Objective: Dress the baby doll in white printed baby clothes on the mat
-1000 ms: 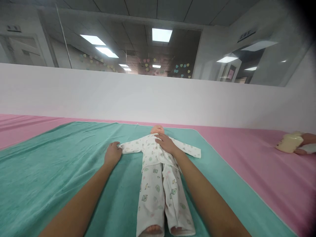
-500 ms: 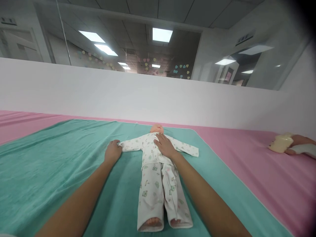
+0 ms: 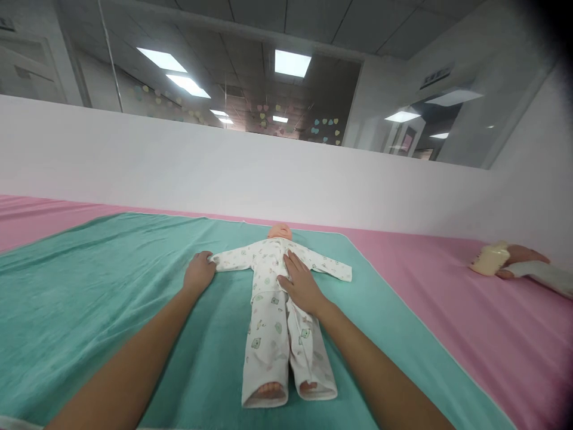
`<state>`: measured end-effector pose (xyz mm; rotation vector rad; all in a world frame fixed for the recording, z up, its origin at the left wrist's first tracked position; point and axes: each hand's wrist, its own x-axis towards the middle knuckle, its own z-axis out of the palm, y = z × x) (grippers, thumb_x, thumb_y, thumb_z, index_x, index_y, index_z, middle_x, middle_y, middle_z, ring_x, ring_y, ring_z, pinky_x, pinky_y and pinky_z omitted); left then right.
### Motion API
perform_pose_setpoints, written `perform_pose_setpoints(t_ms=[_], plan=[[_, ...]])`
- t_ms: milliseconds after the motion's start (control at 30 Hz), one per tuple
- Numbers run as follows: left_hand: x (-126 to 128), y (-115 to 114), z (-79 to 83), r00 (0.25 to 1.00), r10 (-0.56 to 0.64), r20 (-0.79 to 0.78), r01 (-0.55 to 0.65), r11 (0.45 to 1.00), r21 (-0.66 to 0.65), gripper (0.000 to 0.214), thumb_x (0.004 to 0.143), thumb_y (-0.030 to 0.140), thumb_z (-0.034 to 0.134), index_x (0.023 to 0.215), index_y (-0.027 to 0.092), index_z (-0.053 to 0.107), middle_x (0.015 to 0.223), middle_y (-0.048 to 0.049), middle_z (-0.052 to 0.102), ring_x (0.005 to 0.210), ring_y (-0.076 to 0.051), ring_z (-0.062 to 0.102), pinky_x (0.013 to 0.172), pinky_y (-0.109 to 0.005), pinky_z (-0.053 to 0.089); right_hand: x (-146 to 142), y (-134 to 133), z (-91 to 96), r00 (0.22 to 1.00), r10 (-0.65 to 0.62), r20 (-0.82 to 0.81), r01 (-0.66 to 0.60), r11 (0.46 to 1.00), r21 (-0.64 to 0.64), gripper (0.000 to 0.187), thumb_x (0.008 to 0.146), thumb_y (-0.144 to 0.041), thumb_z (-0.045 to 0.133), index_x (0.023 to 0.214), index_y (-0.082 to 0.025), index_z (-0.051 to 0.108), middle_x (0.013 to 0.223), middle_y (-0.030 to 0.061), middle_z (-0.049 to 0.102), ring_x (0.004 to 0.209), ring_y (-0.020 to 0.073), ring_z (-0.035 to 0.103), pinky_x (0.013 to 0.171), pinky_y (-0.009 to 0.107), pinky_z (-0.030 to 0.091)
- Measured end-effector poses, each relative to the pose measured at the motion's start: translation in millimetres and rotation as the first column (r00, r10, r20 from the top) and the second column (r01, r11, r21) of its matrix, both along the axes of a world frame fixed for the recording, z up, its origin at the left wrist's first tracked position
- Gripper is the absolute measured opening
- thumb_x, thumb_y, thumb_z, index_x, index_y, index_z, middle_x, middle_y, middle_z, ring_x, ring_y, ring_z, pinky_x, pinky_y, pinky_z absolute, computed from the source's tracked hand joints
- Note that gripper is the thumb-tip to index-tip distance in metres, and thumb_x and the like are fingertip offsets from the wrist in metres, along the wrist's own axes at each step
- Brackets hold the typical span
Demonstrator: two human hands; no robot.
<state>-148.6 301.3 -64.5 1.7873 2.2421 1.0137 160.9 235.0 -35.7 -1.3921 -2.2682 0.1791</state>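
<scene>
A baby doll (image 3: 271, 280) in white printed pyjamas lies on its back on a teal towel (image 3: 111, 286), arms spread, head (image 3: 280, 231) pointing away from me. My left hand (image 3: 198, 272) is closed on the cuff of the doll's left-side sleeve (image 3: 228, 261). Flat on the doll's belly rests my right hand (image 3: 301, 282), fingers stretched out toward the chest. The doll's bare feet (image 3: 286, 389) stick out of the trouser legs near me.
The towel covers a pink sheet (image 3: 470, 334) that runs to a white wall (image 3: 268, 179). At the far right another person's hand (image 3: 519, 258) holds a cream baby bottle (image 3: 489, 260) on the sheet.
My right hand has slid from the doll's chest down to its belly. The left hand stays on the sleeve cuff. The view has tilted a little.
</scene>
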Motion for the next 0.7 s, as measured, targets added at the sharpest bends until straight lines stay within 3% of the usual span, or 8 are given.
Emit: perform_pose_setpoints(t_ms=[200,433,700], plan=[[1.2,-0.9,2.5,1.000,0.005,0.004,-0.005,1.000,-0.019,0.037,0.081,0.022,0.045,0.115,0.014,0.055,0.118,-0.0138,0.057,0.107,-0.027,0.054,0.087,-0.036,0.043,-5.0,-5.9,4.9,0.999,0.020,0.044,-0.024,0.995,0.098,0.054,0.095,-0.045,0.022,0.145,-0.027,0.017,0.152,-0.0028,0.007,0.141,0.0195,0.006,0.113,0.043,0.015],[0.0,-0.4,1.7,1.000,0.002,0.005,-0.001,1.000,-0.017,0.037,0.081,0.023,0.045,0.115,0.014,0.056,0.117,-0.0139,0.057,0.107,-0.027,0.054,0.086,-0.035,0.043,-6.3,-4.2,4.0,0.997,-0.002,0.073,-0.010,0.987,0.162,0.057,0.094,-0.041,0.025,0.143,-0.012,0.028,0.150,0.0066,0.022,0.139,0.0203,0.016,0.113,0.039,0.018],[0.6,-1.5,1.7,1.000,-0.017,-0.019,0.017,1.000,-0.007,0.034,0.081,0.022,0.044,0.111,0.014,0.057,0.118,-0.0132,0.058,0.106,-0.027,0.054,0.086,-0.036,0.043,-4.6,-7.0,4.2,1.000,-0.007,0.005,0.006,0.991,0.133,0.057,0.093,-0.042,0.026,0.144,-0.016,0.025,0.151,0.0038,0.019,0.139,0.0193,0.016,0.113,0.036,0.018]])
